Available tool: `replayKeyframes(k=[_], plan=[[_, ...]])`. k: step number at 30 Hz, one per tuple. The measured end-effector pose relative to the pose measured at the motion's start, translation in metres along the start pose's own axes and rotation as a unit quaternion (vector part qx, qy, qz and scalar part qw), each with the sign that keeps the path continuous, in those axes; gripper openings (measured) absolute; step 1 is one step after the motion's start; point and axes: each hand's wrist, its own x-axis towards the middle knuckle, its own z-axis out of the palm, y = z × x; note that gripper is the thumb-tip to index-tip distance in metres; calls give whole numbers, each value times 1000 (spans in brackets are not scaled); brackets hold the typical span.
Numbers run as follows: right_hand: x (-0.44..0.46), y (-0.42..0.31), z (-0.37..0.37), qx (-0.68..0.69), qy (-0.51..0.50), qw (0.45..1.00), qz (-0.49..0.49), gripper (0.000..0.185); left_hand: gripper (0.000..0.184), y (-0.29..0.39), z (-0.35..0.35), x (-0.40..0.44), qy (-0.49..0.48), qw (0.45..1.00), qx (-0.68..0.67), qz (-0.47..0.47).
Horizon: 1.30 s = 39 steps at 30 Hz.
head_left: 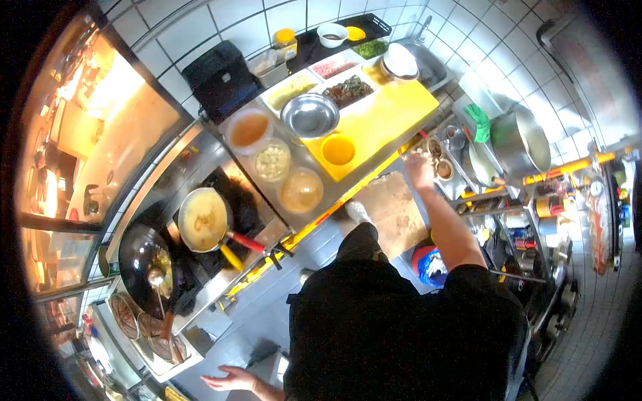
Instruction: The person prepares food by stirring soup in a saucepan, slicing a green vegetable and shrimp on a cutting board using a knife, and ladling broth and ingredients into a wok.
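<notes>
My left hand [231, 379] is held out at the lower left with its fingers apart and nothing in it. My right hand [419, 168] reaches over the right end of the counter, beside small seasoning pots [443, 168]; its fingers are blurred, and whether they hold anything is unclear. A saucepan [204, 220] with pale yellow contents and red and yellow handles sits on the stove. A black wok [142, 267] with some food and a ladle [156, 277] in it stands at the left.
On the yellow board [394, 117] are an orange cup [338, 150] and trays of ingredients. A steel bowl [309, 115] and tubs [248, 129] stand beside it. At the right are a large pot [521, 144], a green cloth [477, 123] and shelves. A yellow rail [314, 229] edges the counter.
</notes>
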Motion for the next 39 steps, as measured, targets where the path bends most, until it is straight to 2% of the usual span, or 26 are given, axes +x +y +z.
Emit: replayKeyframes(k=[2, 4, 6, 8, 10, 11, 12, 14, 15, 18, 20, 22, 24, 26, 28, 29, 32, 33, 34, 36, 38, 39], plan=[[81, 5, -5, -83, 83, 988, -103, 29, 55, 82, -2, -22, -33, 991, -130, 7], [160, -5, -13, -24, 174, 966, -191, 27, 53, 163, 5, -36, -71, 977, -179, 94], [233, -21, -18, -38, 188, 944, -267, 30, 54, 273, -9, -37, -114, 936, -319, 96], [296, -26, -11, -131, 142, 942, -273, 34, 53, 351, -21, -37, -178, 928, -295, 140], [349, -29, 6, -176, 98, 934, -295, 35, 53, 413, -29, -35, -231, 902, -327, 161], [366, -33, 6, -232, 19, 929, -288, 35, 54, 436, -28, -35, -231, 887, -359, 177], [382, -30, 10, -234, 29, 916, -324, 31, 52, 458, -33, -34, -245, 883, -357, 183], [404, -26, 18, -237, 50, 886, -396, 25, 51, 482, -38, -38, -261, 883, -343, 186], [412, -25, 12, -185, 58, 875, -443, 18, 51, 488, -40, -42, -272, 882, -341, 178], [375, -48, -39, -63, 94, 874, -473, 17, 50, 500, -42, -54, -292, 880, -339, 159], [332, -44, -64, -51, 33, 861, -505, 19, 49, 506, -48, -59, -297, 883, -334, 144], [280, -23, -59, 23, -79, 860, -504, 23, 48, 513, -46, -59, -302, 889, -313, 144], [235, -18, -52, 22, -182, 818, -544, 28, 49, 527, -46, -53, -302, 883, -329, 147], [207, -16, -25, 8, -243, 796, -554, 32, 49, 540, -41, -49, -313, 878, -328, 156], [194, -35, -18, 14, -242, 791, -562, 34, 50, 551, -42, -43, -306, 875, -336, 164], [198, -35, -19, 12, -238, 793, -561, 34, 50, 555, -43, -39, -299, 874, -340, 175], [246, -24, -18, 43, -51, 844, -532, 34, 52, 561, -44, -36, -294, 878, -329, 184], [279, -23, -13, 35, -55, 875, -480, 39, 52, 561, -44, -37, -292, 878, -329, 187], [319, -23, -9, 29, -60, 902, -426, 45, 51, 560, -44, -39, -291, 879, -326, 188], [376, -33, -16, -190, -135, 911, -341, 43, 50, 562, -44, -40, -292, 875, -332, 195], [425, -14, 21, -183, -268, 895, -307, 38, 48, 563, -45, -38, -304, 875, -325, 191], [439, -17, 25, -171, -288, 890, -311, 37, 46, 564, -45, -39, -307, 875, -322, 189]])
